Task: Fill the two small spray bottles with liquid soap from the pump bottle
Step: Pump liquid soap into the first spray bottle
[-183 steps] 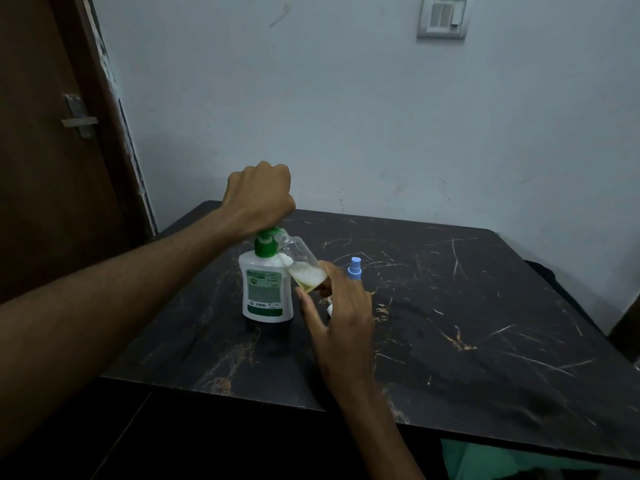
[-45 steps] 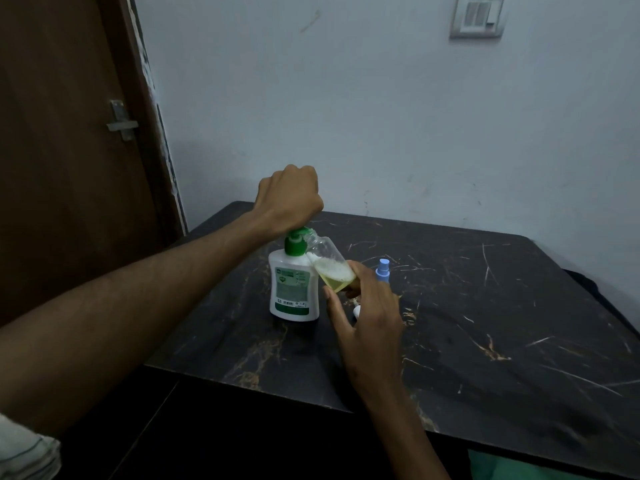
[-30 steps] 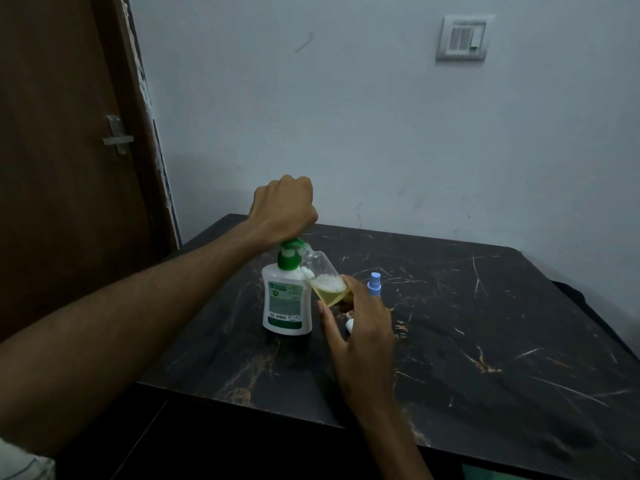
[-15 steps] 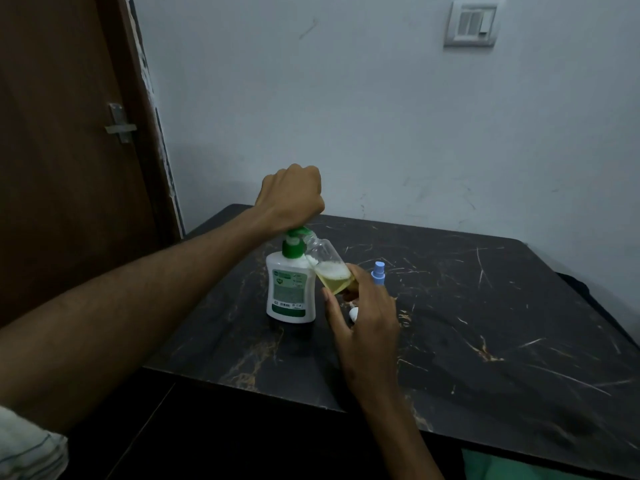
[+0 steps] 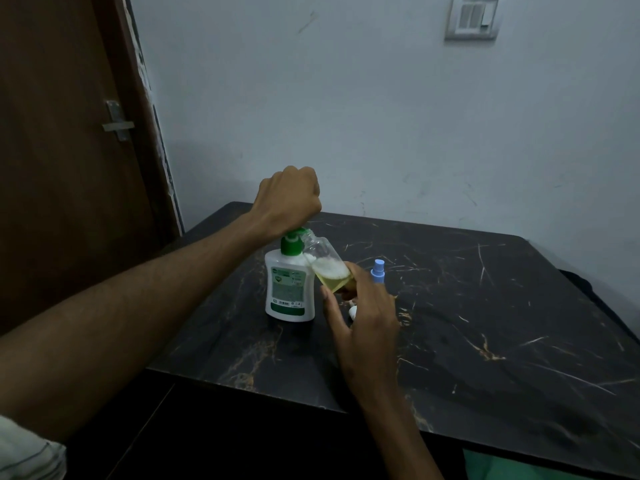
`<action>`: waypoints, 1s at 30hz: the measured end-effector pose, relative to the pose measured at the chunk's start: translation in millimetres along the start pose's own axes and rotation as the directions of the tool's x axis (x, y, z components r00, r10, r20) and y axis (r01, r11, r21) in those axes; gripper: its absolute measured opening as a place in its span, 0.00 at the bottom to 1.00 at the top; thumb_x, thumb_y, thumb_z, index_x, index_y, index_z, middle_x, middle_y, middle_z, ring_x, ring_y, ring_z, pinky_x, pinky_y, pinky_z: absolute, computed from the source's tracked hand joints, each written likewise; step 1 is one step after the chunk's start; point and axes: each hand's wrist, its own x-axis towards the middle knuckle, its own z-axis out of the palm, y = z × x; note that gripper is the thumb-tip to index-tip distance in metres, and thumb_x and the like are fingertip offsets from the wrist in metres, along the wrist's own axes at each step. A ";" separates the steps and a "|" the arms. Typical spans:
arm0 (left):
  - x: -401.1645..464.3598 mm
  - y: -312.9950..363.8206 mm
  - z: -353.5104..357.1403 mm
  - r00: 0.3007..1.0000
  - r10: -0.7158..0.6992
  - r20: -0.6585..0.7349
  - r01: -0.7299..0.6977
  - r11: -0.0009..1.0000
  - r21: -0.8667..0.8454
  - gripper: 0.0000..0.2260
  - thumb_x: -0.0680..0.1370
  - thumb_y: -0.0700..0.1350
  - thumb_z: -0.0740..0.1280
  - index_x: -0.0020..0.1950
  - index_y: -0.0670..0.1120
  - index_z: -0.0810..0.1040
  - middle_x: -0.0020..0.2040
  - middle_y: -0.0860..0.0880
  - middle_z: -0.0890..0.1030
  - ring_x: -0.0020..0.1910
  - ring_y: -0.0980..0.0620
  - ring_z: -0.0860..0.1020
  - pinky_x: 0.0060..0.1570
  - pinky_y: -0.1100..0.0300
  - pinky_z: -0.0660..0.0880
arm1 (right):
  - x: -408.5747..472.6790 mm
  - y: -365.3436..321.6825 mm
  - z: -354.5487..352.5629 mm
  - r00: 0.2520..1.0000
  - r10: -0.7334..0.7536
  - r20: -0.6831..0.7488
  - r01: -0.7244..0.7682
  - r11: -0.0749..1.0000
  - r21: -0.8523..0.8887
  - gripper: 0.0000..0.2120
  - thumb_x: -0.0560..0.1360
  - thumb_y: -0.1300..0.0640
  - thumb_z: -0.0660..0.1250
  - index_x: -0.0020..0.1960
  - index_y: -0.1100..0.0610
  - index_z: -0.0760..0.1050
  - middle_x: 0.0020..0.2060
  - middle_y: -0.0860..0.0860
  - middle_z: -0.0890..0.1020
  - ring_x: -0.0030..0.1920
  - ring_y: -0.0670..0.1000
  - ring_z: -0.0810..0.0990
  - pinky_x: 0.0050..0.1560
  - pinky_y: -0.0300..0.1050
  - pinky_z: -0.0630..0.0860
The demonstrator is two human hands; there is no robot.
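A white pump bottle with a green pump head stands on the black marble table. My left hand rests as a fist on top of the pump head. My right hand holds a small clear bottle, tilted with its open neck against the pump spout. Yellowish soap with white foam on top fills its lower part. A second spray bottle with a blue nozzle stands just behind my right hand, its body hidden. A small white piece lies on the table by my fingers.
A brown door with a metal latch stands at the left. The table sits against a pale wall that carries a switch plate. The table's near edge runs just below my right wrist.
Both hands keep their places at the pump. The soap level in the small clear bottle is higher than six seconds ago. The head camera has shifted slightly.
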 end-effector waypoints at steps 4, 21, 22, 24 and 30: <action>-0.3 -2.5 -1.9 0.999 -0.006 0.031 0.006 1.000 0.000 0.10 0.71 0.36 0.64 0.32 0.48 0.72 0.39 0.46 0.82 0.36 0.45 0.79 0.41 0.49 0.80 | -0.3 -1.7 -1.3 1.000 -0.007 0.004 0.007 1.000 -0.006 0.24 0.79 0.40 0.63 0.71 0.50 0.73 0.55 0.46 0.79 0.53 0.44 0.73 0.50 0.29 0.66; 4.1 1.8 -6.5 0.999 0.015 0.035 -0.015 1.000 -0.004 0.13 0.72 0.36 0.64 0.33 0.51 0.68 0.38 0.47 0.80 0.35 0.48 0.77 0.41 0.51 0.78 | -0.9 -2.9 -3.1 0.999 -0.013 -0.031 0.014 0.999 0.033 0.21 0.79 0.41 0.65 0.69 0.47 0.72 0.53 0.44 0.79 0.51 0.44 0.73 0.50 0.30 0.66; 3.6 2.2 -5.3 0.999 0.008 0.032 -0.008 1.000 -0.010 0.13 0.72 0.36 0.64 0.32 0.51 0.67 0.37 0.47 0.79 0.33 0.48 0.76 0.40 0.52 0.77 | -0.6 -2.8 -2.5 0.999 -0.012 -0.031 0.013 0.999 0.031 0.21 0.79 0.41 0.65 0.69 0.48 0.72 0.53 0.44 0.79 0.51 0.44 0.73 0.50 0.30 0.66; 0.8 1.9 -3.0 0.999 -0.017 0.028 0.017 1.000 -0.015 0.12 0.71 0.36 0.63 0.31 0.50 0.68 0.36 0.47 0.80 0.34 0.47 0.78 0.39 0.51 0.78 | -0.1 -2.3 -1.7 1.000 -0.008 -0.030 0.008 1.000 0.024 0.22 0.79 0.39 0.63 0.69 0.48 0.72 0.54 0.45 0.79 0.51 0.45 0.74 0.50 0.30 0.66; -2.6 -0.1 -5.8 0.999 -0.022 0.045 0.022 1.000 0.003 0.07 0.74 0.38 0.65 0.38 0.48 0.74 0.44 0.47 0.82 0.39 0.46 0.80 0.42 0.52 0.76 | -0.2 -2.0 -1.8 1.000 -0.002 -0.005 0.002 1.000 0.005 0.24 0.79 0.41 0.65 0.70 0.51 0.73 0.54 0.46 0.79 0.52 0.45 0.74 0.49 0.32 0.68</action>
